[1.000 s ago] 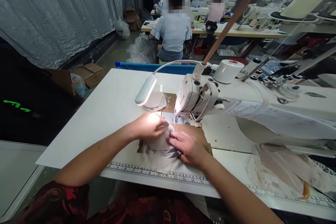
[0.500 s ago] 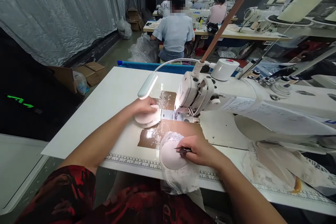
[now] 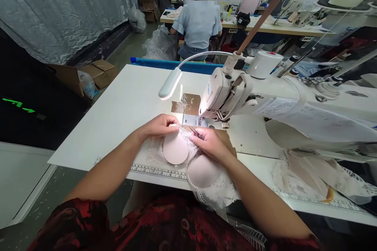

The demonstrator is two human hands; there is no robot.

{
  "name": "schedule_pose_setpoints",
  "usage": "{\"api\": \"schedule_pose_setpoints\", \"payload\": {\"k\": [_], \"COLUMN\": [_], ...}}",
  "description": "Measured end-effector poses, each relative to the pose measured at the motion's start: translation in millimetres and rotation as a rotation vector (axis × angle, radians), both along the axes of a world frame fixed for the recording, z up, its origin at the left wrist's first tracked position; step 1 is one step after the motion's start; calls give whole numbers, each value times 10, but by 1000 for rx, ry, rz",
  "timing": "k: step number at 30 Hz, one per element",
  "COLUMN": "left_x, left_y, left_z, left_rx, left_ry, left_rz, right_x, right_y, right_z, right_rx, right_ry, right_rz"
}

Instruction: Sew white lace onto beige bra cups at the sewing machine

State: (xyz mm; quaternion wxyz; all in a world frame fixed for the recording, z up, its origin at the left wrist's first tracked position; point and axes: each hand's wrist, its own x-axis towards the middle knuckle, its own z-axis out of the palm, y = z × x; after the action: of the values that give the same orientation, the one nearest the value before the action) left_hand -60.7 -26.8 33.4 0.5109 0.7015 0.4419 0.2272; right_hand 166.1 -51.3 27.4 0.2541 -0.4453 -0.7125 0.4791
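Note:
A pale pink bra with white lace edging lies before me over the table's front edge. Its left cup [image 3: 176,148] is on the tabletop, and the right cup [image 3: 203,170] hangs partly over the ruler edge. My left hand [image 3: 159,126] is closed, pinching the bra's edge above the left cup. My right hand [image 3: 210,141] is closed on the lace between the cups and also keeps a pair of dark thread snips [image 3: 196,133] in its grip, points toward the upper left. Both hands are just in front of the sewing machine's needle area.
The white sewing machine [image 3: 224,94] stands to the right, with a bent lamp [image 3: 171,83] over the table [image 3: 118,102]. Beige fabric pieces [image 3: 306,172] lie at the right. Cardboard boxes [image 3: 101,73] are on the floor at left; a seated co-worker [image 3: 197,23] is ahead.
My left hand has drawn its cup toward me, away from the needle area. My right hand has moved up beside it, onto the lace between the cups. The view has shifted slightly.

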Motion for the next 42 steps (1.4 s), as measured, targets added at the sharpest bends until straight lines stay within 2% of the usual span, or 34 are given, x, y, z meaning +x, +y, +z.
{"api": "schedule_pose_setpoints", "payload": {"k": [3,5,9,14,19,22,27,29,36,42], "left_x": [86,154,231,211,198,199,198,201,213,208], "left_y": [-38,-59,-73,-68,-66,-61,-51,-47,-30,-44], "left_z": [7,-5,-62,-69,-47,-65,-110,-121,-109,-85], "left_rx": [221,261,93,-138,-241,-269,-331,-355,-366,-369], "left_ry": [-4,-11,-67,-137,-159,-204,-211,-225,-220,-194], "left_rz": [-61,-116,-154,-172,-169,-167,-135,-148,-178,-128], "right_x": [-1,0,0,87,218,245,187,147,72,86], "right_y": [-39,-57,-57,-10,49,68,50,34,6,2], "right_z": [-71,-72,-39,-72,-72,-56,-73,-80,-89,-115], "right_rx": [-89,-102,-72,27,16,17,-156,-178,-87,-55], "right_ry": [121,166,220,131,100,94,179,204,209,171], "right_rz": [28,41,34,-52,13,49,82,88,52,-5]}}
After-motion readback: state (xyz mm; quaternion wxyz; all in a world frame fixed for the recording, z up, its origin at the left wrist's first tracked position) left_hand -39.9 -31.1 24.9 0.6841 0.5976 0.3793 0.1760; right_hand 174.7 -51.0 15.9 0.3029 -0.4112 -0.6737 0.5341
